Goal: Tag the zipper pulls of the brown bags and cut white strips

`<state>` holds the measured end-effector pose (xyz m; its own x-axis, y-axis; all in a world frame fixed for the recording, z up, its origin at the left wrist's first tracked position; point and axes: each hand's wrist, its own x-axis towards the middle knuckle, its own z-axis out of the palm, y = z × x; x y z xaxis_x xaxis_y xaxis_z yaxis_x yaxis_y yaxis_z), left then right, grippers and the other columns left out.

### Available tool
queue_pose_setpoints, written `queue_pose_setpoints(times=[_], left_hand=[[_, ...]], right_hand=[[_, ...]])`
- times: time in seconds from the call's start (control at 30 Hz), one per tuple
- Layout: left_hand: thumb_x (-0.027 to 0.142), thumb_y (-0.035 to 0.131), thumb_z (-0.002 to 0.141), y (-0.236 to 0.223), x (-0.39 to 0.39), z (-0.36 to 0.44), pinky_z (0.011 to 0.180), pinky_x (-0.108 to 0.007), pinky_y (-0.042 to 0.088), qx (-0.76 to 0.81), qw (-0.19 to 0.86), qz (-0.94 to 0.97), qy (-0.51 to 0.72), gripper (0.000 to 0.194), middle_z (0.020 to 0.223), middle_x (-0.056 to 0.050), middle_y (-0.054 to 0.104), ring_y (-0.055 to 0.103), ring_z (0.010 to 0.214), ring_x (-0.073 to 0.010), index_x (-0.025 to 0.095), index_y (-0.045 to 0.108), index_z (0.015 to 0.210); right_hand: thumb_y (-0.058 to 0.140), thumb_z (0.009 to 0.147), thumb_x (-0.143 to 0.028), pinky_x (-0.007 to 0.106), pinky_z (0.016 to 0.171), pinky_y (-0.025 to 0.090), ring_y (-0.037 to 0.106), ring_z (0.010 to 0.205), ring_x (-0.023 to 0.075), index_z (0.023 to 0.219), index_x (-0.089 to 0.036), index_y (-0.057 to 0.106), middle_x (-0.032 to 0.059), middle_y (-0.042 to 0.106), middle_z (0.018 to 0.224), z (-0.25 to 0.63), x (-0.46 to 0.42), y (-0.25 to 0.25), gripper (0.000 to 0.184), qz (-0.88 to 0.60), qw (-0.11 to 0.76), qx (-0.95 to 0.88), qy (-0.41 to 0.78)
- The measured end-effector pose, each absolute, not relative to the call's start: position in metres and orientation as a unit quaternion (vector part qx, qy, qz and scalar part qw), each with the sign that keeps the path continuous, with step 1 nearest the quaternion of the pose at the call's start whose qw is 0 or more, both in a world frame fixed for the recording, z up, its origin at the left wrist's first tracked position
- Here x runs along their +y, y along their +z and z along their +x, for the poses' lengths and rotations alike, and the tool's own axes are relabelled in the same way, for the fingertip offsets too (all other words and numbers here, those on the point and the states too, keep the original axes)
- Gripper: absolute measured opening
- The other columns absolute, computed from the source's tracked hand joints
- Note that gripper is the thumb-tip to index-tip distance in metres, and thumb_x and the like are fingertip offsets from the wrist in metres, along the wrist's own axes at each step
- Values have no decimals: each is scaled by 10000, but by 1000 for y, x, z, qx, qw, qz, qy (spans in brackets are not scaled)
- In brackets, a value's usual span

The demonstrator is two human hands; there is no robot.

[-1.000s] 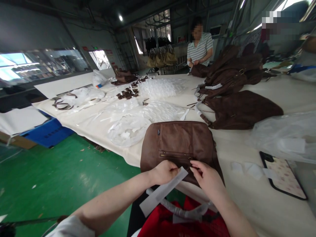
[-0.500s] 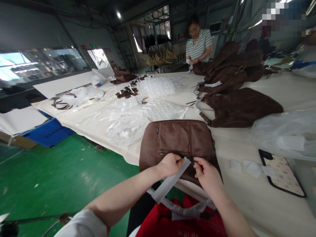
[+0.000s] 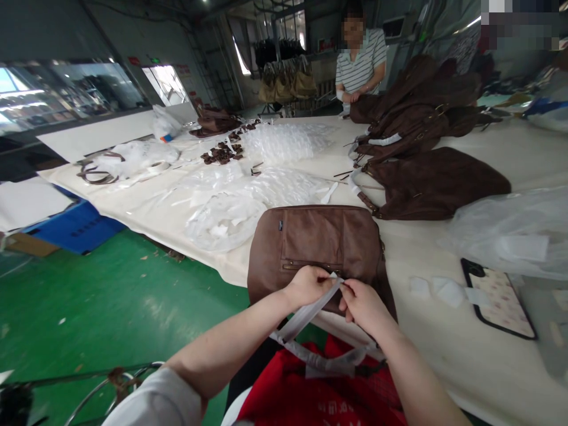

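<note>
A brown leather bag (image 3: 313,234) lies flat at the table's edge in front of me, its zip pocket facing up. Over its lower part, my left hand (image 3: 310,286) pinches a translucent white strip (image 3: 306,318) near its upper end. My right hand (image 3: 362,303) closes on that same end, its fingers meeting the left ones. The strip slants down to the left, towards the bag's handle (image 3: 310,357), which is wrapped in white material and hangs near my red apron (image 3: 288,390). The fingertips partly hide the strip's end.
More brown bags (image 3: 435,183) are piled at the right. Clear plastic wrapping (image 3: 226,219) spreads left of centre. A patterned phone or tablet case (image 3: 499,299) lies at the right, beside white paper pieces (image 3: 448,291). A co-worker (image 3: 361,65) stands across the table.
My right hand has moved left and closed on the strip's upper end beside my left hand. The strip is now narrower, as if folded or turned. The camera view has shifted slightly.
</note>
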<state>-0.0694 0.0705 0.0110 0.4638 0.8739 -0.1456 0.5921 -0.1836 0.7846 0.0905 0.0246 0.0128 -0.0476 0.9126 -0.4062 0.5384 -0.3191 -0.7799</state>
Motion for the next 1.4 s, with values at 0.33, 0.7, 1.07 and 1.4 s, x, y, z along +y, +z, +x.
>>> queue_pose_setpoints(times=[0.33,0.7,1.07,1.4], left_hand=[[380,414,964,15,55,-72,642,-200,435,449,408,754,254,413,781,-31,721,612,705,-145,147,751,915],[315,442,951,19,60,-69,609,-206,396,473,329,778,250,363,695,-27,680,570,627,-125,153,734,808],[305,490,888,16,68,-62,524,-202,322,519,329,756,226,332,571,13,573,435,537,-96,133,715,714],[322,500,859,20,82,-70,513,-199,338,498,330,788,147,334,567,17,592,483,543,-103,133,740,724]], right_hand=[[403,917,-342,179,350,368,557,380,87,813,-198,570,-28,621,621,91,21,1,243,-638,271,-520,499],[436,894,-400,184,335,368,541,361,90,785,-198,563,-36,621,588,88,25,-7,262,-626,309,-499,513],[500,859,-423,176,351,404,588,478,101,757,-179,589,30,661,700,84,35,-15,280,-621,372,-440,531],[533,831,-399,183,351,365,502,405,88,654,-182,595,-5,599,535,83,38,-22,287,-635,367,-451,509]])
